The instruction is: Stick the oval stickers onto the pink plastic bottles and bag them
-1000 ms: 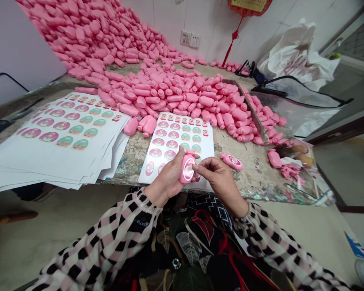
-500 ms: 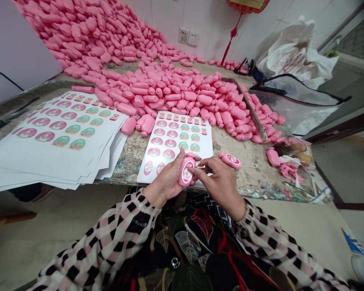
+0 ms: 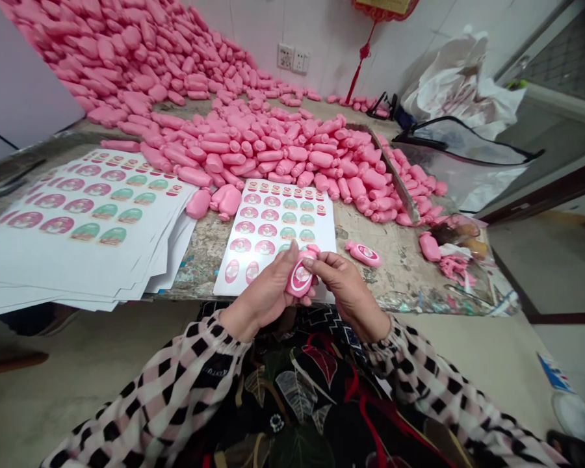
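My left hand (image 3: 266,292) grips a small pink plastic bottle (image 3: 301,275) with an oval sticker on its face, held just in front of the table edge. My right hand (image 3: 346,286) pinches the bottle's right side, fingers bent against it. Under both hands lies a sticker sheet (image 3: 273,227) with rows of pink and green oval stickers. A second labelled pink bottle (image 3: 365,253) lies on the table to the right of my hands.
A large heap of pink bottles (image 3: 253,143) covers the back of the worn table (image 3: 400,279) and climbs the left wall. A stack of sticker sheets (image 3: 82,221) lies at left. Plastic bags (image 3: 463,91) and pink scraps (image 3: 453,266) sit at right.
My hands stay together on the bottle; my right fingers have moved from its upper right edge down onto its side. The view has shifted slightly.
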The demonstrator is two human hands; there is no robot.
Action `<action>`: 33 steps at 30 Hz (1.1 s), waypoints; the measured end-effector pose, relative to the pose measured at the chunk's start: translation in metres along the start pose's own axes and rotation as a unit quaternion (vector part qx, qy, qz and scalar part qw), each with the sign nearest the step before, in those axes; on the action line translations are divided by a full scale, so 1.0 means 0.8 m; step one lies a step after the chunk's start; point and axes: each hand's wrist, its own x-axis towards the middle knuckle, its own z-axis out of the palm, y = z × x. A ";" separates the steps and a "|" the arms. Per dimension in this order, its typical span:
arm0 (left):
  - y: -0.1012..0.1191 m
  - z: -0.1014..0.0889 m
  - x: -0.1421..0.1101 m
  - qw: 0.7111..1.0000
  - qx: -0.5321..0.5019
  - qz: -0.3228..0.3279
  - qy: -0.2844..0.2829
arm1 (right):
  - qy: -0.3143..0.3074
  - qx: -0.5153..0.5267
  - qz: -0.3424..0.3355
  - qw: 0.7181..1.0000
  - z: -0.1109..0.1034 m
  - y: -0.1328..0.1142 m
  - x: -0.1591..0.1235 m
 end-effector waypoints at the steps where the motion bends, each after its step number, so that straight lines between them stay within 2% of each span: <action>1: -0.001 -0.001 -0.003 1.000 0.011 0.014 -0.009 | 0.014 0.000 -0.010 1.000 0.000 0.000 0.001; 6: -0.007 0.000 -0.007 0.997 0.039 0.049 -0.037 | 0.041 0.026 -0.022 0.999 -0.003 0.004 0.005; 11: -0.010 0.010 0.000 0.991 0.111 0.027 -0.074 | 0.046 0.048 -0.017 0.998 -0.012 0.011 -0.001; 14: -0.013 0.020 0.008 0.983 0.174 0.023 -0.048 | 0.033 0.022 -0.015 0.999 -0.015 0.013 -0.007; 16: -0.016 0.025 0.015 0.981 0.190 0.019 -0.027 | 0.056 -0.018 -0.048 0.997 -0.018 0.011 -0.008; 19: -0.021 0.026 0.021 0.974 0.222 0.002 -0.045 | 0.098 -0.080 -0.111 0.986 -0.038 0.001 0.002; 21: -0.024 0.022 0.021 0.965 0.254 -0.015 -0.068 | 0.146 -0.122 -0.151 0.970 -0.072 -0.010 0.015; 23: -0.024 0.017 0.019 0.958 0.274 -0.029 -0.078 | 0.224 -0.201 -0.177 0.937 -0.119 -0.018 0.030; 25: -0.022 0.013 0.016 0.958 0.273 -0.036 -0.078 | 0.294 -0.335 -0.165 0.880 -0.169 -0.021 0.045; 28: -0.016 0.007 0.013 0.963 0.257 -0.035 -0.073 | 0.269 -0.542 -0.034 0.795 -0.221 -0.019 0.059; 30: -0.012 0.005 0.013 0.964 0.254 -0.034 -0.072 | 0.256 -0.622 0.001 0.740 -0.231 -0.021 0.066; 33: -0.010 0.002 0.014 0.961 0.265 -0.035 -0.067 | 0.270 -0.701 -0.036 0.659 -0.219 -0.037 0.084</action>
